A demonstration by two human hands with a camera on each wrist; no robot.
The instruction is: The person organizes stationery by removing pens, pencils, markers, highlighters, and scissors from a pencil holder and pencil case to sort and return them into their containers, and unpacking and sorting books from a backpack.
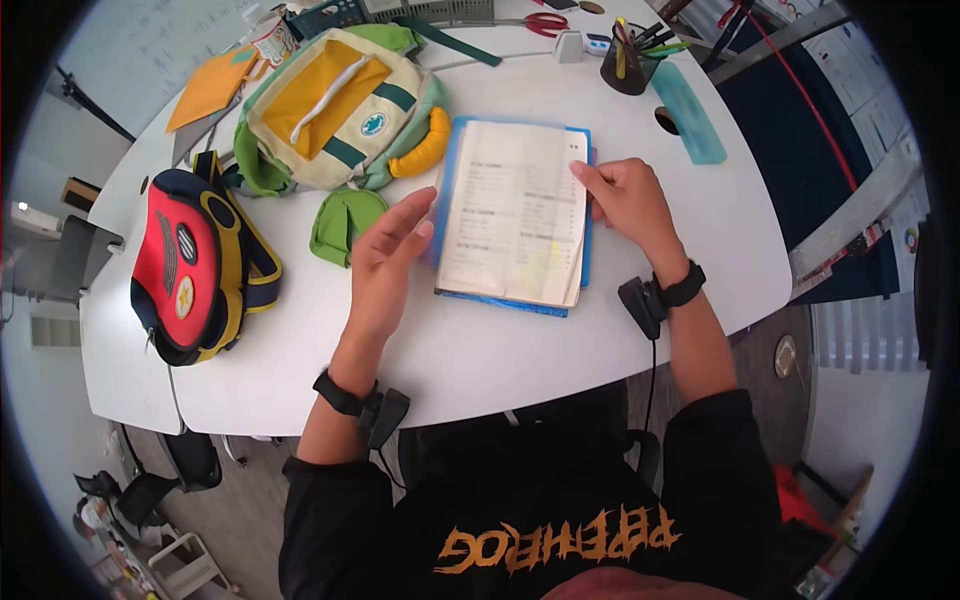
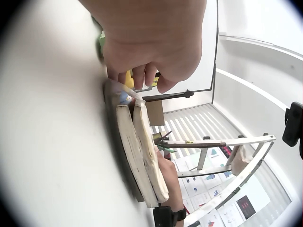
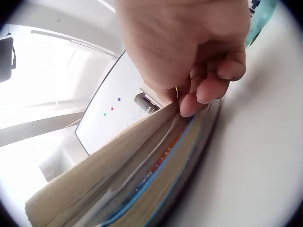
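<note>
A thick book (image 1: 500,200) with a printed page facing up lies on top of other books on the white table, in front of the person. Blue covers (image 1: 540,309) stick out at its edges; in the right wrist view, page blocks (image 3: 99,165) show stacked. At the book's right edge, the right hand (image 1: 632,205) pinches it, thumb on the page and fingers curled at the side. On the other side the left hand (image 1: 385,265) holds nothing, its fingers loosely extended close by the stack's left edge. In the left wrist view, its fingertips (image 2: 138,78) hang just past the stack's end.
Left of the books are a cream-and-green bag (image 1: 375,90), a green pouch (image 1: 345,225) and a red backpack (image 1: 180,250). Back right stand a pen holder (image 1: 625,75) and a teal case (image 1: 690,115). Red-handled scissors (image 1: 548,23) lie at the far edge.
</note>
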